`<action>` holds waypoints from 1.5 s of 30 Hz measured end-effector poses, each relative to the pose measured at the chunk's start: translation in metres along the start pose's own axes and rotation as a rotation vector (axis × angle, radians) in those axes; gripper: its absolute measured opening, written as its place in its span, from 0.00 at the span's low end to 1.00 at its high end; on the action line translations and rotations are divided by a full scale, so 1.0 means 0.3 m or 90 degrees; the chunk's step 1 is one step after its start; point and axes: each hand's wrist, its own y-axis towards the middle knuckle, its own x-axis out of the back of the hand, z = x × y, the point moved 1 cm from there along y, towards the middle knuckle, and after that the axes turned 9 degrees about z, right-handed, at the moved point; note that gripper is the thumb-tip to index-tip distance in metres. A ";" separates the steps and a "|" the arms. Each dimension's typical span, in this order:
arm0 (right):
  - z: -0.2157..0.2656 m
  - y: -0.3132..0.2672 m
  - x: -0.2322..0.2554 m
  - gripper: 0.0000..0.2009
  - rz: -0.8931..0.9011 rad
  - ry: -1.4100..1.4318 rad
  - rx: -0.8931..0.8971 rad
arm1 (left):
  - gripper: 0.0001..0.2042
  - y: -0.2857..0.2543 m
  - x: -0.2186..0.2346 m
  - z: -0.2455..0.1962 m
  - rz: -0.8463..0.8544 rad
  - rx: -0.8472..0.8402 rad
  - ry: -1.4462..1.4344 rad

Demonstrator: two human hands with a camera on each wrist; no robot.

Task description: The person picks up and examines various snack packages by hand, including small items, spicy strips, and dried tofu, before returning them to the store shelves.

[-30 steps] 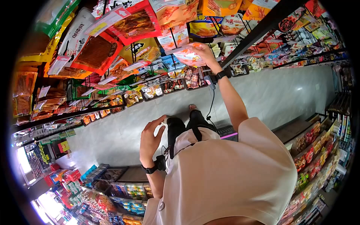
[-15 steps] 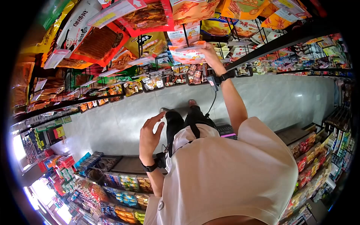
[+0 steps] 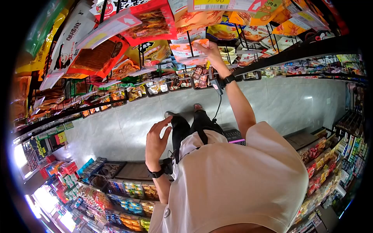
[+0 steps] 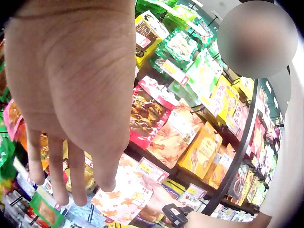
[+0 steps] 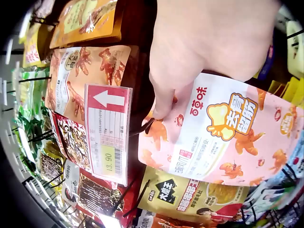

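Observation:
My right hand (image 3: 213, 53) grips a pink-and-white snack pouch (image 5: 228, 137), printed with chicken feet, by its top edge at the hanging rack. In the right wrist view one finger of that hand (image 5: 209, 42) lies on the pouch's front, and the other fingers are hidden. A black peg hook (image 5: 137, 130) meets the pouch's edge close to the fingertip. Low in front of my body, the left hand (image 3: 157, 140) hangs with relaxed fingers and holds nothing. The left wrist view shows its palm (image 4: 76, 85) large, with the racks behind.
A price tag (image 5: 107, 137) reading 13.90 sticks out beside the pouch. Orange pouches (image 5: 88, 78) and a gold pouch (image 5: 190, 194) hang around it. A black rack bar (image 3: 287, 56) runs past my right wrist. More stocked shelves (image 3: 132, 194) stand behind me, across the grey floor (image 3: 136, 120).
The right hand, with the pink-and-white pouch, has shifted slightly and the pouch has tilted. The head view has moved a little across the rack. My left hand stays where it was.

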 end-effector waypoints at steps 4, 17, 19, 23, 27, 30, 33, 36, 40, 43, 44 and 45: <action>-0.010 0.079 0.010 0.18 -0.018 -0.066 0.064 | 0.20 0.035 0.012 -0.022 0.000 -0.008 0.008; -0.206 -0.078 0.094 0.21 -0.146 -0.501 0.026 | 0.18 -0.044 0.175 0.075 -0.074 0.035 0.065; -0.213 -0.106 0.070 0.21 -0.043 -0.570 -0.136 | 0.18 -0.076 0.218 0.143 -0.093 0.033 0.051; -0.211 -0.203 -0.009 0.18 0.313 -0.672 -0.378 | 0.19 -0.106 0.284 0.250 -0.117 0.032 0.052; -0.428 -0.165 0.040 0.19 0.285 -0.733 -0.339 | 0.19 -0.121 0.352 0.294 -0.107 0.015 0.056; -0.433 -0.110 -0.032 0.20 0.267 -0.818 -0.286 | 0.19 -0.135 0.425 0.290 -0.117 0.002 0.040; -0.442 -0.089 -0.145 0.19 0.295 -0.819 -0.306 | 0.19 -0.170 0.486 0.375 -0.146 -0.005 0.035; -0.448 -0.023 -0.277 0.19 0.312 -0.818 -0.417 | 0.19 -0.217 0.562 0.468 -0.162 -0.006 0.040; -0.470 0.021 -0.397 0.16 0.214 -0.890 -0.295 | 0.18 -0.289 0.677 0.580 -0.209 -0.004 0.054; -0.533 0.112 -0.434 0.15 0.177 -0.844 -0.174 | 0.18 -0.348 0.738 0.637 -0.229 0.021 0.052; -0.555 0.134 -0.444 0.14 0.175 -0.872 -0.162 | 0.18 -0.374 0.757 0.645 -0.228 0.037 0.044; -0.588 0.162 -0.439 0.14 0.173 -0.900 -0.150 | 0.18 -0.397 0.771 0.673 -0.232 0.040 0.043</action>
